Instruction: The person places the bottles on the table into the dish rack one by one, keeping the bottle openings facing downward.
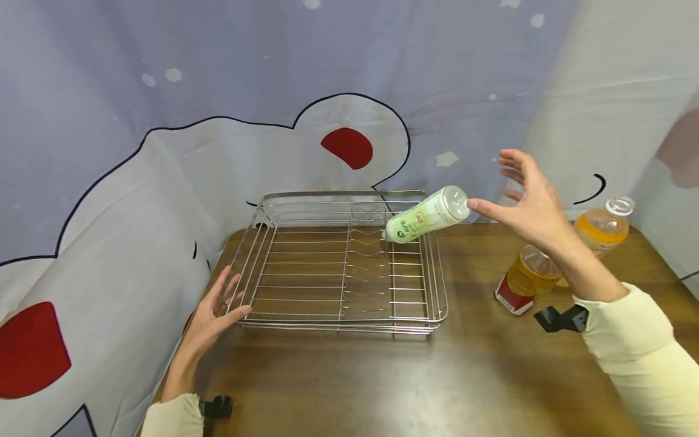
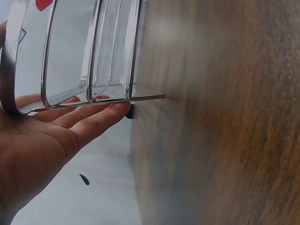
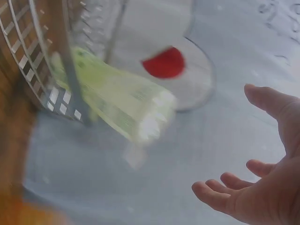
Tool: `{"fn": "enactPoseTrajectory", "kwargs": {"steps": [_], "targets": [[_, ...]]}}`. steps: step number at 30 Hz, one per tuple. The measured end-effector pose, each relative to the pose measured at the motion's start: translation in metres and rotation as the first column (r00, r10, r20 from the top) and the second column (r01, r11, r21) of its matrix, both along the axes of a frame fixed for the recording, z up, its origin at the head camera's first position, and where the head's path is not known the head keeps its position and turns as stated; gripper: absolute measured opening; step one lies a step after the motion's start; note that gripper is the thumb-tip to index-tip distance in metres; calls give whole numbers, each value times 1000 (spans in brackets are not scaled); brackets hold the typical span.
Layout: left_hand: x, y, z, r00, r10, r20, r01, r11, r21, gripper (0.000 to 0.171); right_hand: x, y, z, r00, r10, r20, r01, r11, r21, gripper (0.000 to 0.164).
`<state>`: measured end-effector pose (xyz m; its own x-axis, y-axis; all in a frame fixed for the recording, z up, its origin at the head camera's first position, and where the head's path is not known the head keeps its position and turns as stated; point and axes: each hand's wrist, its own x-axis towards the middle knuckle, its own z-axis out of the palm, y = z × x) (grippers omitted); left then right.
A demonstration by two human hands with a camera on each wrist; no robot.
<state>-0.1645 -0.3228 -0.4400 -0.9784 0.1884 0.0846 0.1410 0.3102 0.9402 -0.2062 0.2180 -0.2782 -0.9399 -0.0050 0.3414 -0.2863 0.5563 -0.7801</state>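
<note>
A wire dish rack (image 1: pixel 306 321) stands on the wooden table. My left hand (image 1: pixel 207 318) holds its left front corner, thumb over the top rim and fingers along the outer side wires (image 2: pixel 89 101). A green-and-white plastic bottle (image 1: pixel 423 217) lies tilted in the rack's back right corner, neck down inside and base sticking out over the rim. To the right of that base is my right hand (image 1: pixel 532 203), fingers spread and nothing between them. In the right wrist view, a gap shows between the bottle (image 3: pixel 117 96) and the right hand (image 3: pixel 276 187).
Two bottles with amber and orange drink stand on the table at right: one with a red label (image 1: pixel 513 294), the other (image 1: pixel 603 227) behind it, both partly hidden by the right forearm. A patterned curtain (image 1: pixel 246 158) hangs close behind the rack and along the left side.
</note>
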Motion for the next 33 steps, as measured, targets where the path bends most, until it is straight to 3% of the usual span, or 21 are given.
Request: {"fn": "enactPoseTrajectory", "kwargs": {"steps": [4,8,12,18,23,27,33], "targets": [[0,0,1,1000,-8,-13,8,1000,-2,93,18,29,17,993,-83,-88,77,995,-66,82],[0,0,0,1000,-10,-19,10,1000,-7,93,34,64,21,959,-220,-179,192,968,-162,75],[0,-1,0,1000,-8,-19,8,1000,-10,93,44,95,14,907,-362,-217,316,923,-220,72],[0,0,0,1000,-16,-16,16,1000,1,93,49,128,-13,854,-496,-157,450,856,-256,72],[-1,0,-1,1000,-21,-15,21,1000,5,92,48,145,-40,860,-507,-57,484,846,-226,73],[0,-1,-2,1000,-27,-12,28,999,16,91,48,157,-61,878,-477,32,471,851,-234,76],[0,-1,-1,999,-37,-9,38,998,43,91,45,170,-94,881,-455,130,471,869,-150,85]]}}
